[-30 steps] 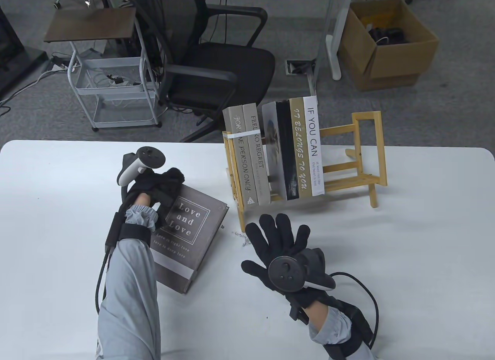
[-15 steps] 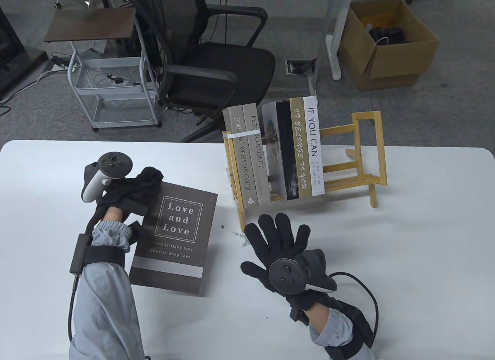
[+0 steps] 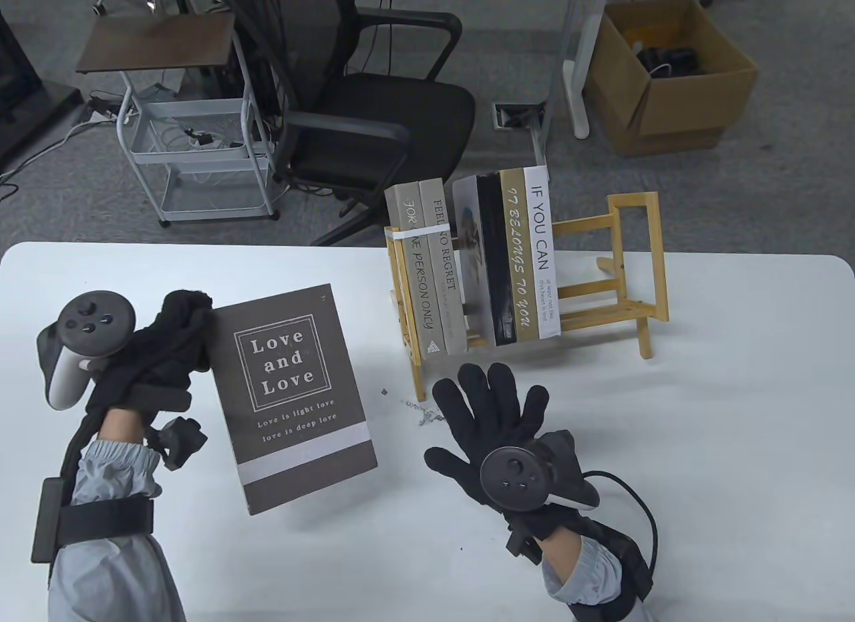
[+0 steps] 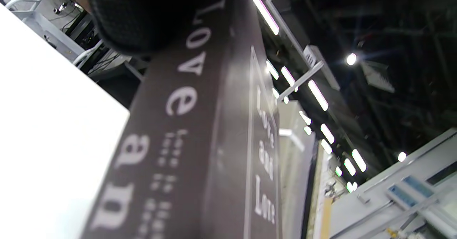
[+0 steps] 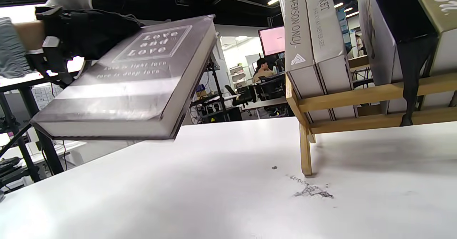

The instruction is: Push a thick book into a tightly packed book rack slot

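My left hand (image 3: 177, 345) grips a thick grey-brown book titled "Love and Love" (image 3: 294, 395) by its spine edge and holds it lifted off the white table, cover up; it also shows in the left wrist view (image 4: 200, 132) and in the right wrist view (image 5: 132, 78). The wooden book rack (image 3: 601, 301) stands at the table's back middle, with several upright books (image 3: 467, 268) packed at its left end and a narrow gap between two groups. My right hand (image 3: 494, 408) rests flat and open on the table just in front of the rack, holding nothing.
The rack's right half holds no books. A small patch of dark crumbs (image 3: 424, 415) lies near the rack's front left leg (image 5: 306, 153). Behind the table stand an office chair (image 3: 361, 107), a wire cart (image 3: 194, 127) and a cardboard box (image 3: 674, 81).
My left hand has lifted the book off the table, swung it leftward and turned it more upright in view. My right hand has shifted slightly to the right.
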Tool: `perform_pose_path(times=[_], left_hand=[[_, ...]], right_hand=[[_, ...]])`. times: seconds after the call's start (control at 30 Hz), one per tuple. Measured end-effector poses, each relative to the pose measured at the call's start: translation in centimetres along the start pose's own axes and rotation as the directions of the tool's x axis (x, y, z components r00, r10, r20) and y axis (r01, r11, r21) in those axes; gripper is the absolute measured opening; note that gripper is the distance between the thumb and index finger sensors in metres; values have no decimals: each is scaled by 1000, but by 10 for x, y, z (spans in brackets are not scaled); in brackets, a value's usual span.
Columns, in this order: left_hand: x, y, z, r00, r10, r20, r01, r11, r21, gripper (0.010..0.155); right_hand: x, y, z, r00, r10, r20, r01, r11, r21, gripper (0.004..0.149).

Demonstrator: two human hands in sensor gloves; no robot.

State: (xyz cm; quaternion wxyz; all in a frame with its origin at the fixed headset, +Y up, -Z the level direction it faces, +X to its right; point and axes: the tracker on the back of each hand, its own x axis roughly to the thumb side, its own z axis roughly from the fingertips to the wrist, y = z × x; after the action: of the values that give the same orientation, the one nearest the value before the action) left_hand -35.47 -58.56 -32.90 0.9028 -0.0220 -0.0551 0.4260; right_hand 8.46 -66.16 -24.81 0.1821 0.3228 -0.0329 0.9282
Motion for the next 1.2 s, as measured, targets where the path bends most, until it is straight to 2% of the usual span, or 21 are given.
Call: perform_pose_path(times=[0.13, 0.27, 0.4, 0.6, 0.73, 0.93, 1.2], left_hand=[[13, 4, 16, 995, 79, 67, -85, 992, 88, 47], [23, -5, 25, 976, 170, 138, -190, 971, 144, 47], [38, -25, 30, 958, 203, 203, -242, 951, 192, 47], [63, -69, 35, 947, 261, 187, -299, 928, 221, 48], [81, -101, 35, 932, 291, 217, -332, 924, 189, 48], [97, -138, 32, 906, 341, 250, -380, 916, 129, 48], [113, -162, 27, 893, 380, 242, -412, 906, 96, 47]], right_hand=[[-2, -7, 3, 1000, -19, -6, 19, 1000, -20, 80], [-3, -15, 6, 1000, -25, -8, 25, 998, -50, 80], [-2, -26, 13, 1000, -27, -12, 26, 993, -111, 80], [0, -42, 22, 999, -36, -8, 34, 984, -175, 81], [2, -46, 25, 1000, -29, -8, 27, 981, -193, 82], [9, -46, 25, 1000, 15, -15, -17, 978, -209, 86], [11, -44, 23, 989, 111, -97, -129, 971, -203, 94]])
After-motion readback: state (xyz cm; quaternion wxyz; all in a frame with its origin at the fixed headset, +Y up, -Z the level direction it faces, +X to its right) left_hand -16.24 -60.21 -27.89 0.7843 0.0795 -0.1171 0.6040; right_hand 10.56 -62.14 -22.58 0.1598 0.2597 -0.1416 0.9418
